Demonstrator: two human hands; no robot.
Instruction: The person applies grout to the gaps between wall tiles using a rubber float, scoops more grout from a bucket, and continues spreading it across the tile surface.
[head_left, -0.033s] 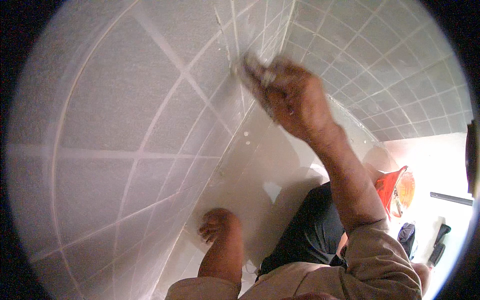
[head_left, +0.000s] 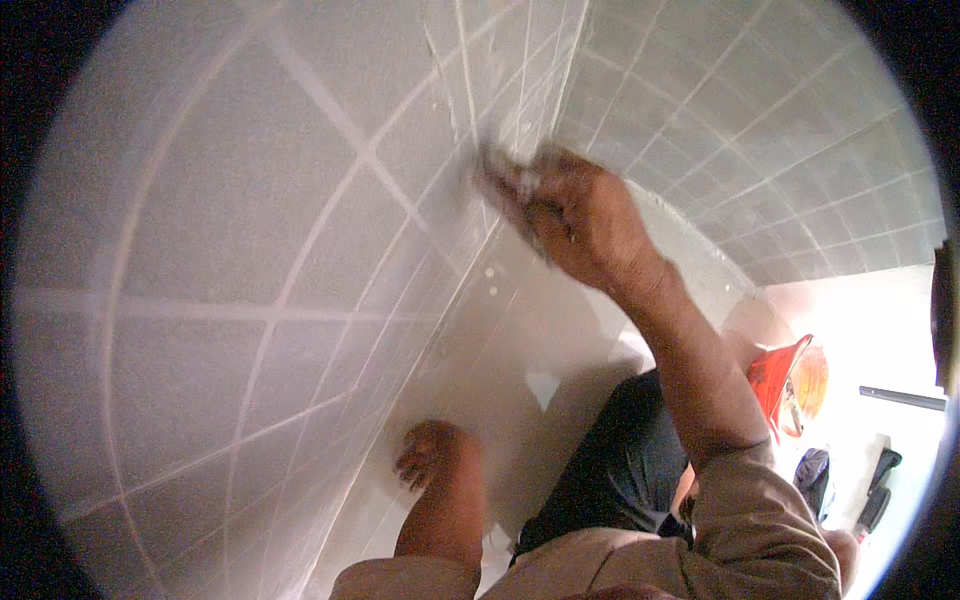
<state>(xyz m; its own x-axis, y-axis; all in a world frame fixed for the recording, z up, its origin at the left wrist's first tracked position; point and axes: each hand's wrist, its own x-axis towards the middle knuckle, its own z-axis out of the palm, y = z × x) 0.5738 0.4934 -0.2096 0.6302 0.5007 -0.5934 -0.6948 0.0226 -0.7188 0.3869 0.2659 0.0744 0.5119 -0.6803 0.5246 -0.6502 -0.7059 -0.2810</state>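
My right hand [head_left: 578, 215] reaches up to the grey tiled wall [head_left: 190, 215] on the left, close to the corner. Its fingers are closed round a small greyish thing [head_left: 505, 170], which touches or nearly touches the tiles. Motion smears the fingertips and that thing, so its kind cannot be made out. Lower down, my left hand [head_left: 432, 450] is beside the foot of the same wall, above a pale smooth surface [head_left: 490, 345]. Its fingers bend loosely, a little apart, and nothing shows in them.
A second tiled wall [head_left: 740, 130] meets the first at the upper middle. To the right are an orange-red bucket-like container [head_left: 785, 375], a dark bar [head_left: 902, 398], a dark bundle [head_left: 813, 475] and black-handled tools [head_left: 878, 495]. My bent leg in dark trousers [head_left: 605, 460] is below my right forearm.
My right hand has come slightly down and toward me along the wall, still closed on the small thing. My left hand has hardly moved.
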